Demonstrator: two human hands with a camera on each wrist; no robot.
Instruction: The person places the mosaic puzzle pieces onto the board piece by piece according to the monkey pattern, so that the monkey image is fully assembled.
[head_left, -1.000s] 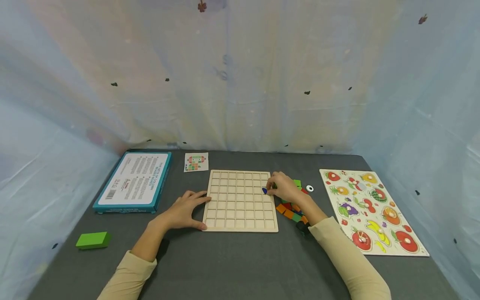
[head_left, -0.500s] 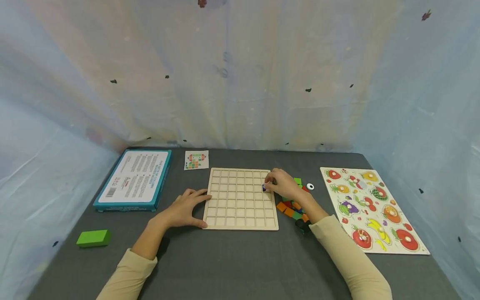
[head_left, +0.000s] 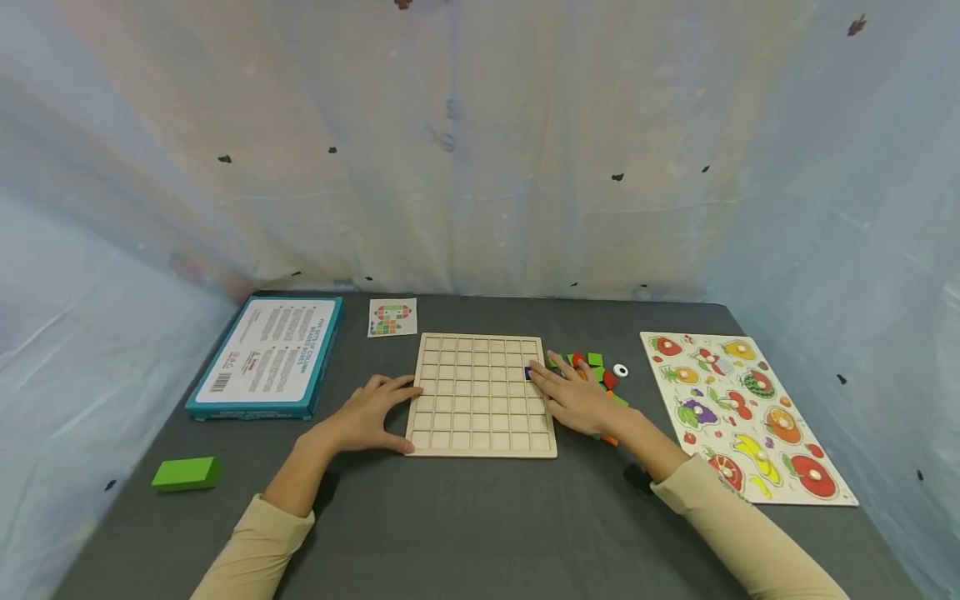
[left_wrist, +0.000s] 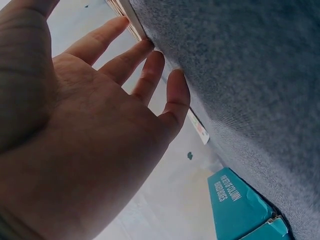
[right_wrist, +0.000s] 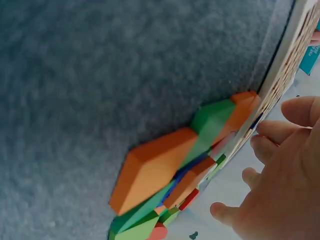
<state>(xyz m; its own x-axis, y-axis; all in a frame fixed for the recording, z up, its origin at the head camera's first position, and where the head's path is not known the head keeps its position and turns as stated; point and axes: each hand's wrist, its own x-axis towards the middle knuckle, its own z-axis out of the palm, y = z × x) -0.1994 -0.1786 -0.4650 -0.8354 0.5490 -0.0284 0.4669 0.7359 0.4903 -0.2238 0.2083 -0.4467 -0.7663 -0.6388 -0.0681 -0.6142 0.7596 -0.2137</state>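
Note:
A pale wooden grid board (head_left: 472,398) lies flat on the dark table. My left hand (head_left: 363,419) rests at its left edge, thumb and fingers spread apart and touching the rim. In the rightmost column, near the upper part, sits a small dark blue tile (head_left: 528,374). My right hand (head_left: 583,406) reaches over the board's right edge with extended fingers, the fingertips at that tile. Under and beyond this hand lie several loose coloured tiles (head_left: 596,360), partly covered by it. The right wrist view shows orange tiles (right_wrist: 155,165) and green ones close to the board's side.
A teal box (head_left: 264,354) lies at the back left, and a small pattern card (head_left: 392,317) is behind the board. A green block (head_left: 186,473) sits front left. On the right are a fruit picture board (head_left: 742,421) and a white ring (head_left: 620,370).
My right hand has let go of the blue tile, which now lies in a cell of the board. Its fingers have straightened out over the edge. The left hand has stayed put.

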